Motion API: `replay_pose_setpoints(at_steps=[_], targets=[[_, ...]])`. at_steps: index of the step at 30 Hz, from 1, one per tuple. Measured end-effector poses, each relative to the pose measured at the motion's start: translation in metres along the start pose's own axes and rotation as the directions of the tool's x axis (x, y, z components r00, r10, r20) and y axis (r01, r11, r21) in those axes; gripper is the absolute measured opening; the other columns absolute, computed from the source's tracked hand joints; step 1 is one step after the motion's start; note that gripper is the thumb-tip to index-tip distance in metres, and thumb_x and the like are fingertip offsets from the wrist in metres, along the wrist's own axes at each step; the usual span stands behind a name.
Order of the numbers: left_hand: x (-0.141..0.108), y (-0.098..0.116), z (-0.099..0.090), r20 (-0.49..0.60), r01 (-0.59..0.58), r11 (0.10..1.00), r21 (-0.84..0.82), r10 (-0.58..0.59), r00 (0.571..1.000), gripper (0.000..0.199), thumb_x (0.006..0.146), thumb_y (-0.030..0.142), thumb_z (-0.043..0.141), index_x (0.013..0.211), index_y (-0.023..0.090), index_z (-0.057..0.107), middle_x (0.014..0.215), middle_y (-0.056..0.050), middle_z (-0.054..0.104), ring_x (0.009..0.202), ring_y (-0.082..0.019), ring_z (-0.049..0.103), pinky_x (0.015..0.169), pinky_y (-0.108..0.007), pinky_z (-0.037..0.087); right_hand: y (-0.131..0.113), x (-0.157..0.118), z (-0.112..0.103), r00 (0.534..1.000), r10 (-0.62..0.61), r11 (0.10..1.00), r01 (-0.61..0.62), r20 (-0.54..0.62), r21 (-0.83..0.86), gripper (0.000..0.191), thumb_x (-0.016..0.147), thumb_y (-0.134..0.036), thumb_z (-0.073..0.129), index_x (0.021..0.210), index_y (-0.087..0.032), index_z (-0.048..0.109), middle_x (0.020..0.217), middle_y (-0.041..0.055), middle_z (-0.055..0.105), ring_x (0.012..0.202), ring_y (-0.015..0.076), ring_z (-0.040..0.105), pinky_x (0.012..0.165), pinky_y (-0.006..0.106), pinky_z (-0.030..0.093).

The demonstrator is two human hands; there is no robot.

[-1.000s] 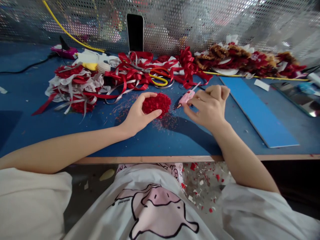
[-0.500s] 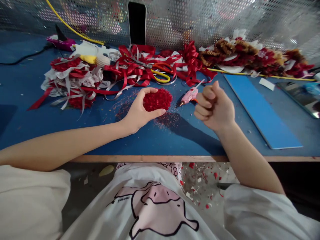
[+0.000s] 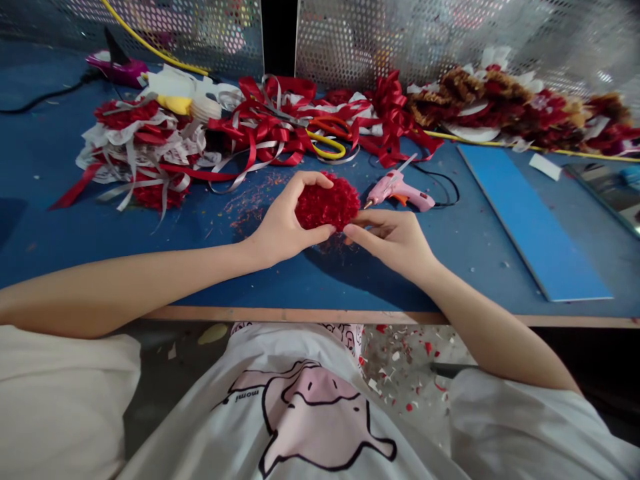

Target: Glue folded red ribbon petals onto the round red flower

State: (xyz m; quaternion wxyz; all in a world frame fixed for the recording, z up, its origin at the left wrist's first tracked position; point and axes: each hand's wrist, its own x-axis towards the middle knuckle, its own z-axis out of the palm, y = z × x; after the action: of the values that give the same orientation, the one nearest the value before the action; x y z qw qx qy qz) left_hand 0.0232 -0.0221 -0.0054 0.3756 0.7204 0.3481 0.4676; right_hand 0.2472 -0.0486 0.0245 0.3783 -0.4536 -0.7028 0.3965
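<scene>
A fluffy red pompom (image 3: 327, 203) is held just above the blue table, its surface ragged with short red strands. My left hand (image 3: 293, 223) curls round its left side, fingers over the top and thumb along the lower edge. At the lower right edge of the pompom, my right hand (image 3: 393, 240) pinches with thumb and forefinger; the other fingers are partly tucked beneath. A pink glue gun (image 3: 395, 189) lies just beyond the right hand, nozzle towards the pompom. Reddish fibre bits are scattered on the table beneath and beside it.
Red ribbons (image 3: 280, 143) heap at the back, with yellow-and-orange-handled scissors (image 3: 327, 147) among them. A lace-and-ribbon pile (image 3: 145, 150) lies left, a blue board (image 3: 535, 227) right. Brown and red plush pieces (image 3: 500, 110) line the back right, before a perforated metal screen (image 3: 350, 40).
My right hand has come down and left from above the table to the pompom's right edge, uncovering the glue gun's handle. My left hand has moved slightly right with the pompom.
</scene>
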Motion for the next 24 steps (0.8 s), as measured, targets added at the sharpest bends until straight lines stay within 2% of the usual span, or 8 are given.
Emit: replay_pose_setpoints(at_steps=[2,8,14,17,19,21,22,24], targets=[[0.000,0.000,0.000,0.008,-0.018,1.000,-0.007,0.018,1.000,0.059,0.080,0.030,0.082,0.131,0.027,0.053,0.145,-0.008,0.060,0.137,-0.030,0.062,0.119,-0.048,0.055,-0.002,0.000,0.000,1.000,-0.007,1.000,0.007,-0.024,-0.017,0.027,0.091,-0.043,0.077,0.086,-0.018,0.081,0.073,0.0036,0.076,0.057,0.0100,0.057,0.051,0.023,0.043],[0.002,0.007,0.000,0.066,0.015,0.989,-0.148,-0.005,0.998,0.058,0.087,0.036,0.076,0.137,0.025,0.049,0.155,-0.010,0.058,0.142,-0.029,0.061,0.120,-0.046,0.055,-0.003,0.001,-0.005,0.999,-0.011,1.000,0.012,-0.038,0.019,0.032,0.096,-0.042,0.071,0.079,-0.017,0.081,0.057,-0.0010,0.062,0.047,0.0062,0.038,0.043,0.024,0.028],[0.003,0.007,0.000,0.064,0.068,0.984,-0.164,-0.058,0.996,0.052,0.092,0.044,0.070,0.138,0.027,0.052,0.157,-0.007,0.058,0.145,-0.030,0.059,0.123,-0.049,0.052,0.007,-0.001,-0.009,0.996,0.093,0.986,-0.094,0.016,0.140,0.037,0.099,-0.048,0.068,0.084,-0.017,0.081,0.046,-0.0059,0.043,0.041,0.0056,0.030,0.042,0.024,0.021],[0.003,0.006,0.001,0.070,0.082,0.972,-0.221,-0.068,0.995,0.054,0.094,0.052,0.069,0.140,0.028,0.052,0.159,-0.006,0.056,0.147,-0.030,0.057,0.123,-0.049,0.052,0.005,0.000,-0.008,0.984,0.150,0.973,-0.164,0.093,0.164,0.039,0.097,-0.052,0.069,0.085,-0.017,0.081,0.045,-0.0062,0.042,0.040,0.0056,0.030,0.041,0.024,0.020],[0.003,0.006,0.001,0.073,0.077,0.968,-0.239,-0.061,0.995,0.059,0.093,0.058,0.070,0.140,0.028,0.053,0.159,-0.006,0.055,0.149,-0.030,0.055,0.125,-0.049,0.049,0.001,0.000,-0.006,0.975,0.176,0.972,-0.193,0.133,0.132,0.040,0.093,-0.055,0.074,0.082,-0.017,0.080,0.048,-0.0049,0.048,0.041,0.0055,0.031,0.040,0.025,0.021],[0.004,0.006,0.002,0.072,0.078,0.971,-0.224,-0.063,0.995,0.066,0.089,0.065,0.074,0.141,0.028,0.053,0.159,-0.007,0.054,0.151,-0.031,0.052,0.128,-0.050,0.046,-0.003,-0.001,-0.003,0.989,0.142,0.987,-0.145,0.042,0.070,0.040,0.088,-0.055,0.079,0.074,-0.018,0.076,0.053,-0.0030,0.054,0.044,0.0058,0.035,0.041,0.025,0.024],[0.004,0.007,0.002,0.072,0.081,0.974,-0.214,-0.067,0.995,0.071,0.087,0.068,0.075,0.141,0.029,0.053,0.160,-0.007,0.053,0.152,-0.032,0.051,0.128,-0.051,0.045,-0.003,-0.002,-0.002,0.995,0.088,0.996,-0.086,-0.057,0.027,0.039,0.086,-0.053,0.082,0.070,-0.018,0.073,0.055,-0.0026,0.056,0.046,0.0062,0.037,0.043,0.025,0.026],[0.004,0.008,0.002,0.076,0.086,0.975,-0.206,-0.072,0.995,0.077,0.082,0.072,0.078,0.141,0.029,0.052,0.161,-0.008,0.051,0.152,-0.034,0.050,0.128,-0.053,0.045,-0.003,-0.003,-0.001,0.972,-0.082,0.994,0.065,-0.220,-0.086,0.033,0.083,-0.048,0.086,0.071,-0.020,0.072,0.058,-0.0025,0.056,0.051,0.0076,0.040,0.047,0.026,0.030]])
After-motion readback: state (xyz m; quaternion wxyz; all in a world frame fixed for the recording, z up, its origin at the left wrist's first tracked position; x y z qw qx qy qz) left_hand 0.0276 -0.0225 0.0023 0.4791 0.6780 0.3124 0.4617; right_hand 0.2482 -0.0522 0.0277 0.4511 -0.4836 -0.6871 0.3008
